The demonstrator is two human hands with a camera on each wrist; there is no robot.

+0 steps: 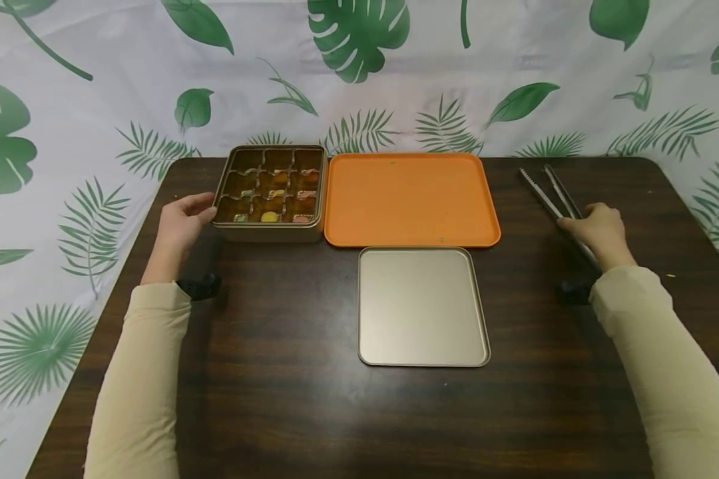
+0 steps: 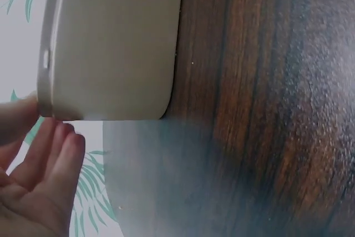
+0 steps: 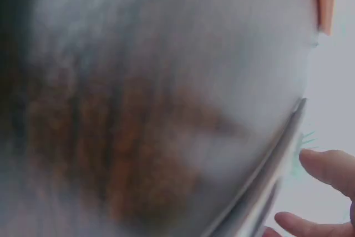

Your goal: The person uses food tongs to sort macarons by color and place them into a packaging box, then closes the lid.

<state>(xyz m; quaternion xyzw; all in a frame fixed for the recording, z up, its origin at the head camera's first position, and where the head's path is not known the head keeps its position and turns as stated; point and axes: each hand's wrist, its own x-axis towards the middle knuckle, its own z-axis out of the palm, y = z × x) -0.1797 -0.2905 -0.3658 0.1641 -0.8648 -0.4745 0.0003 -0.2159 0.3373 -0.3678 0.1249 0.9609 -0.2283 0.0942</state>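
My left hand point(image 1: 182, 223) is at the left side of a square gold tin point(image 1: 263, 233), its thumb and fingertips touching the rim and wall near the front corner. Inside the tin sits a brown divided insert point(image 1: 275, 179), with small coloured pieces, green, yellow and pinkish, in several compartments. The left wrist view shows the tin's plain wall point(image 2: 116, 48) and the fingers point(image 2: 66, 159) fairly straight. On the right, my right hand point(image 1: 602, 233) is over metal tongs point(image 1: 542, 193) with serrated tips, lying spread. In the right wrist view, its thumb and fingers are apart beside the tongs point(image 3: 260, 187).
An orange tray point(image 1: 407, 199) lies against the tin's right side. In front of it is a flat square gold lid point(image 1: 422, 306). All stand on a dark wooden table point(image 1: 275, 399), with a leaf-patterned cloth point(image 1: 395, 73) behind its far edge.
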